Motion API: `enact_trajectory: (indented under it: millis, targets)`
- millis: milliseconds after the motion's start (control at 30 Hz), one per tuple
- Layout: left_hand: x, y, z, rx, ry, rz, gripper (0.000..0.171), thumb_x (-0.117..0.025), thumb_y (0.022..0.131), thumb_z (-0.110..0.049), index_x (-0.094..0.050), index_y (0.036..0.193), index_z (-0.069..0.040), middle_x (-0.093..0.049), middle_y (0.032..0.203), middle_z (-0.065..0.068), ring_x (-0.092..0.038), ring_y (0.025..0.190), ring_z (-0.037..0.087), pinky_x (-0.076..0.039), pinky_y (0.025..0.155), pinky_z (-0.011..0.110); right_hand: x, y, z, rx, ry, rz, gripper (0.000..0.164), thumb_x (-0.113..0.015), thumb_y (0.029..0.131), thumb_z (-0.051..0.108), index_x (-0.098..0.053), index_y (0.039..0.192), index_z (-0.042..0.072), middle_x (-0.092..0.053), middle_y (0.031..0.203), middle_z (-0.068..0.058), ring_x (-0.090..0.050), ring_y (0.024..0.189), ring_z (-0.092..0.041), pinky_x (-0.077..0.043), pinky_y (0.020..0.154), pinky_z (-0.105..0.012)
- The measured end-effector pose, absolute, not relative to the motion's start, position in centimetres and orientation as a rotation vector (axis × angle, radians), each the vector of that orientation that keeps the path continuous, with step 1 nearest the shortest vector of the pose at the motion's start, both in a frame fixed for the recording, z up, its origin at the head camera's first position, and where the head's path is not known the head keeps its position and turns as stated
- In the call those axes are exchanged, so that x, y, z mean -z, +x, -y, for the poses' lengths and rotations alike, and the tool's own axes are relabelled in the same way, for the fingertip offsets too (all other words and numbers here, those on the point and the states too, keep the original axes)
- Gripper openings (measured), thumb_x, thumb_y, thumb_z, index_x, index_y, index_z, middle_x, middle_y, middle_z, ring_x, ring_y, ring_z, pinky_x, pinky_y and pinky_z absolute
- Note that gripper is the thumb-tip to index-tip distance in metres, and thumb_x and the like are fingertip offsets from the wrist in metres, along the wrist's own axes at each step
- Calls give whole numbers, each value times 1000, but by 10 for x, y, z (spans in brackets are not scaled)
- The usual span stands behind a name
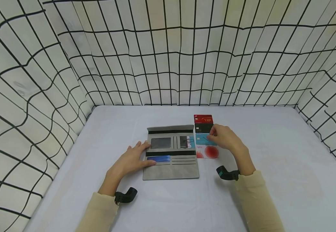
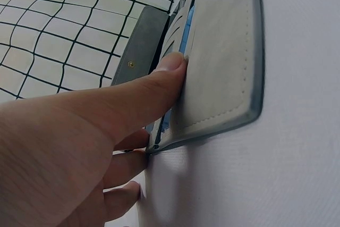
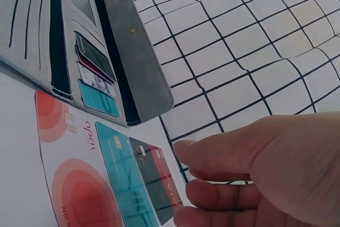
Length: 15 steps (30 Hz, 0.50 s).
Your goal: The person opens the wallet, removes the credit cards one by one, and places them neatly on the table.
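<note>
Both hands at open wallet & card column

Open grey rectangular wallet (image 1: 171, 174), leather-look, lies mid white-covered desk (image 1: 168, 209). L hand (image 1: 127, 160) at its L edge: grip spread wide, thumb on near-L pocket w/ a glossy blue card (image 1: 160, 159). Just R of wallet, 4 flat rectangular cards, far to near: shiny red VIP card (image 1: 203, 118), black VIP card (image 1: 202, 128), teal card (image 1: 200, 139), white card w/ red circles (image 1: 207, 152). R hand (image 1: 228, 138) over R side of black & teal: grip narrow, fingers bent; can't tell if pinching one. Wallet's far-R pockets hold overlapping dark, red, white & teal cards (image 3: 96, 74).
</note>
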<state>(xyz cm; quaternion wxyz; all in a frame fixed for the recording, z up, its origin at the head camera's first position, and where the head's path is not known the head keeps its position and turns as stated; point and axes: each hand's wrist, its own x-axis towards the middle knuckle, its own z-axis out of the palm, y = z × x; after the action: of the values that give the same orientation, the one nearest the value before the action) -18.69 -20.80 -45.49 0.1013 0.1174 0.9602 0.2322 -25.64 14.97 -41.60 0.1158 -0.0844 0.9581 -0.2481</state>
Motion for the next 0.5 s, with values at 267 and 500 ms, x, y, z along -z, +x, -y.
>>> enact_trajectory:
  millis: [267, 500]
  targets:
    - [455, -186, 209, -678, 343, -2840, 80, -73, 86, -52, -46, 149, -9, -36, 160, 21, -26, 151, 43, -17, 122, 65, 419, -254, -140, 787, -305, -2810, 22, -69, 93, 18, -59, 107, 3, -65, 92, -13, -59, 85, -24, -58, 76, -32]
    - [454, -186, 208, -687, 330, -2833, 81, -74, 86, -52, -46, 149, -10, -35, 160, 21, -26, 151, 44, -16, 121, 67, 418, -248, -120, 843, -416, -2801, 20, -71, 92, 15, -60, 104, 4, -66, 90, -11, -60, 83, -22, -61, 79, -34]
